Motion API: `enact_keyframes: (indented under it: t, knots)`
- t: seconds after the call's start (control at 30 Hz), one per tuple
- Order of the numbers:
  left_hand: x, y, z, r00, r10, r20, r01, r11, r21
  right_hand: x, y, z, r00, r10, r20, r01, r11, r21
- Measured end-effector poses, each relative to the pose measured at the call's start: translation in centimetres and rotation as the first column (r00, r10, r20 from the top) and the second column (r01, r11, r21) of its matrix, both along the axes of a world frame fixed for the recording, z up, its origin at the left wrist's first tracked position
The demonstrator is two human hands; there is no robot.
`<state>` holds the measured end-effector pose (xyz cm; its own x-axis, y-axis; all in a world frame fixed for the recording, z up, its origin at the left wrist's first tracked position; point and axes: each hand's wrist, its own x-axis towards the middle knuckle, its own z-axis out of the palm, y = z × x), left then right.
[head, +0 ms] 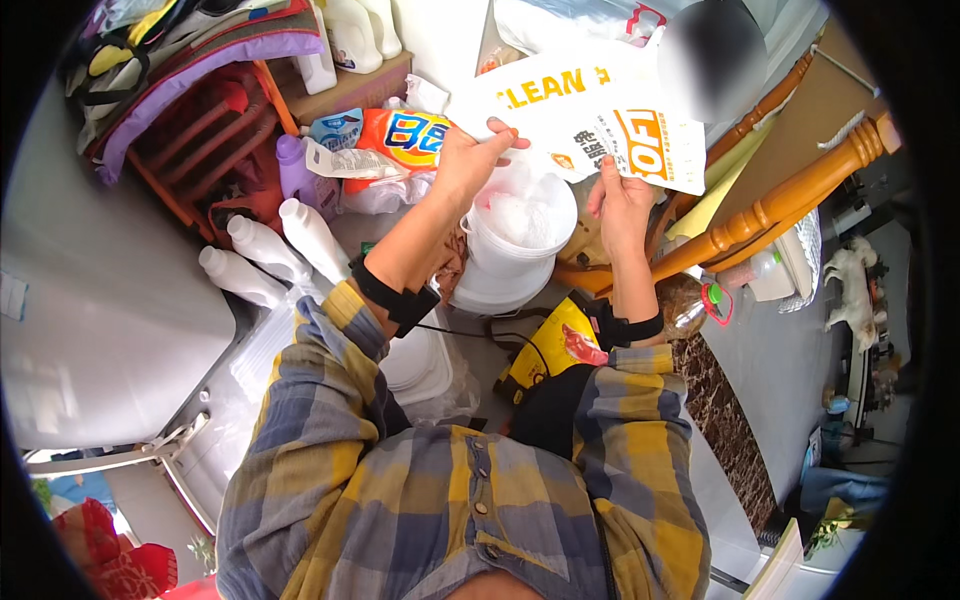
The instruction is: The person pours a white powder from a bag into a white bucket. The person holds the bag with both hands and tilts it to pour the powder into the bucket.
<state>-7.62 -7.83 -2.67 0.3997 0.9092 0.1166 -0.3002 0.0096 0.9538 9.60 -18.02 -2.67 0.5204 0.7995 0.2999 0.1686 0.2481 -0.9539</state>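
Note:
A white plastic bag with yellow and orange print is spread out between my two hands. My left hand pinches its left side, while my right hand grips the lower edge with the thumb on the printed face. Just below the bag stands a white plastic bucket, upright and without a lid. White material shows inside the bucket; what it is I cannot tell. An orange detergent packet lies to the left of my left hand.
Several white bottles and a purple bottle are on the left. A wooden chair borders the right side. Near my lap lie a yellow bag and white plastic lids. A black cable crosses below the bucket.

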Motion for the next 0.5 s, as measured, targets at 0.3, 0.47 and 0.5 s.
enact_keyframes:
  t: [0.3, 0.47, 0.5]
  knots:
    - [-0.2, 0.0, -0.3, 0.997, 0.015, 0.08, -0.016, 1.0, 0.005, -0.8, 0.8, 0.1, 1.0, 0.025, 0.017, -0.026, 0.999, 0.023]
    - [0.0, -0.3, -1.4, 0.985, 0.047, 0.168, -0.046, 0.999, -0.014, -1.0, 0.6, 0.2, 0.996, -0.022, 0.089, 0.02, 1.0, 0.022]
    - [-0.2, -0.3, -0.9, 0.983, 0.039, 0.177, -0.035, 0.999, -0.022, -1.1, 0.5, 0.5, 0.996, -0.034, 0.088, 0.033, 0.999, 0.017]
